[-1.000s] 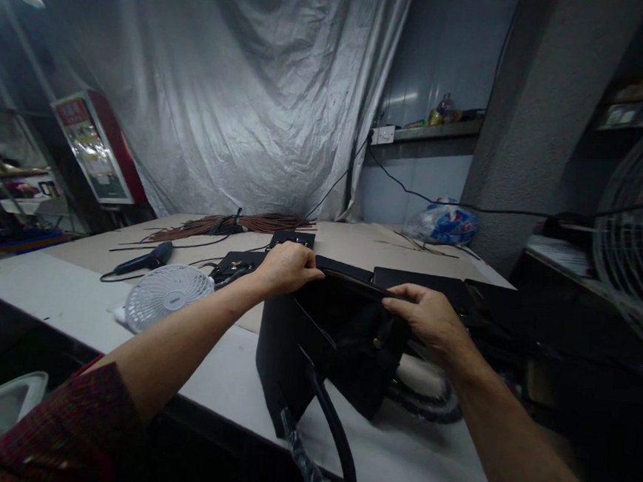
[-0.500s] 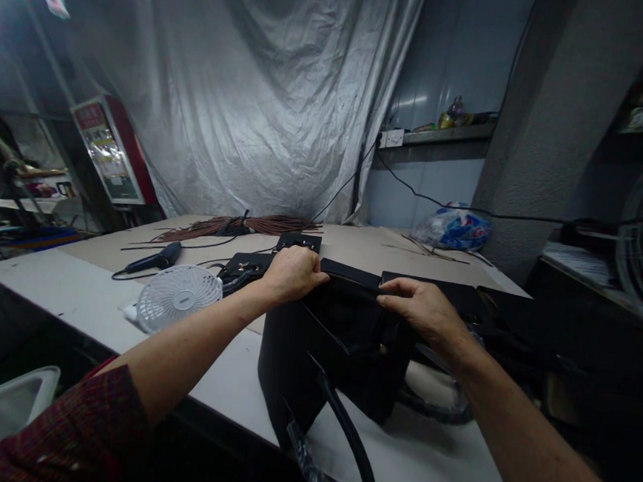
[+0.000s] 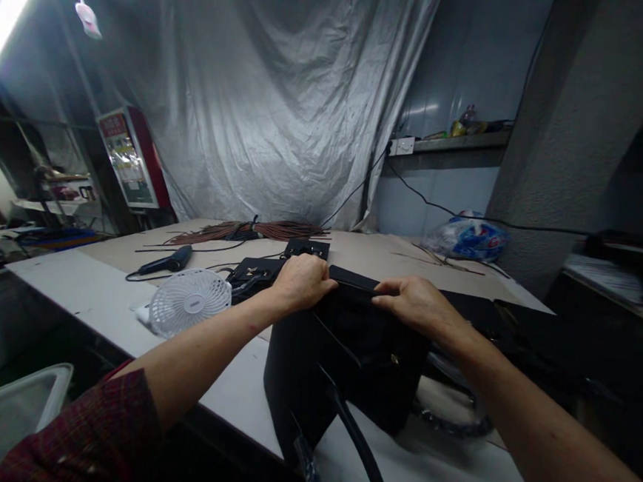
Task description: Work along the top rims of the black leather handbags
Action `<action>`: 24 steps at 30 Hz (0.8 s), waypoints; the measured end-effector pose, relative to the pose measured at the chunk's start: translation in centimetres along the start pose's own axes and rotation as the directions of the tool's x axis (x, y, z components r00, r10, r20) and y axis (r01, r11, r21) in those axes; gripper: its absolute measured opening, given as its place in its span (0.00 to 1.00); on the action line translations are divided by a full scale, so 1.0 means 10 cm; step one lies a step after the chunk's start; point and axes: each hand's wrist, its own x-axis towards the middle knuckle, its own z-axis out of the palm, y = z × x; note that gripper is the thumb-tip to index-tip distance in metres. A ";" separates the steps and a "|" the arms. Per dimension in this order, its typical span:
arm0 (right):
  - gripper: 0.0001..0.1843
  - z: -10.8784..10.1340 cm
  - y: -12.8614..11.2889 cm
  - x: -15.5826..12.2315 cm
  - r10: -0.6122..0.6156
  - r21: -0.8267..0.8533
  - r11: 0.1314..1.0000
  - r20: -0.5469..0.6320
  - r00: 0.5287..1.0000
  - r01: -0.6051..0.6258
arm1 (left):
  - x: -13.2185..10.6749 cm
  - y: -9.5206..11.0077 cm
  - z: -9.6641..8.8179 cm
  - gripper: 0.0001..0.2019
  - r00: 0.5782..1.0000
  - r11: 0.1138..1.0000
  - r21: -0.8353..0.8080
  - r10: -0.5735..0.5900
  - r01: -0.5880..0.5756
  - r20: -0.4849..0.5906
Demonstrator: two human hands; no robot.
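- Head camera: a black bag (image 3: 292, 372) is at the front edge of the desk (image 3: 243, 387), right in the middle.
- It is black nearly all over, smooth and not very shiny, with wide flat sides and straight edges, like a box.
- One thin, light line runs slanting down across it.
- A small gold-coloured bit (image 3: 394, 359) shines on its right part.
- A fat, round black handle (image 3: 360, 437) curves down from the side nearest the camera.
- Crinkly clear plastic (image 3: 310, 469) is wrapped by the handle at the bottom.
- Just right of the bag is another dark loop (image 3: 454, 427) with clear wrap; I cannot tell if it is joined on.
- The left hand (image 3: 303, 280) pinches the bag's top edge.
- The right hand (image 3: 420, 304) pinches the same edge, with a little gap between the two hands.
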 end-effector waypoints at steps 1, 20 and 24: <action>0.10 -0.01 -0.03 0.01 -0.008 -0.058 0.998 -0.006 1.000 0.008 | 0.00 0.00 0.00 0.16 1.000 1.000 0.004 0.000 0.000 -0.003; 0.07 0.06 -0.41 0.28 -0.175 -0.192 0.964 0.056 0.983 0.182 | -0.07 -0.14 -0.06 0.18 1.000 0.982 -0.189 0.015 -0.011 0.022; 0.05 -0.04 -0.40 0.21 -0.100 -0.130 0.985 0.104 0.990 0.113 | -0.16 -0.36 -0.10 0.23 0.993 0.916 -0.393 0.109 -0.081 0.048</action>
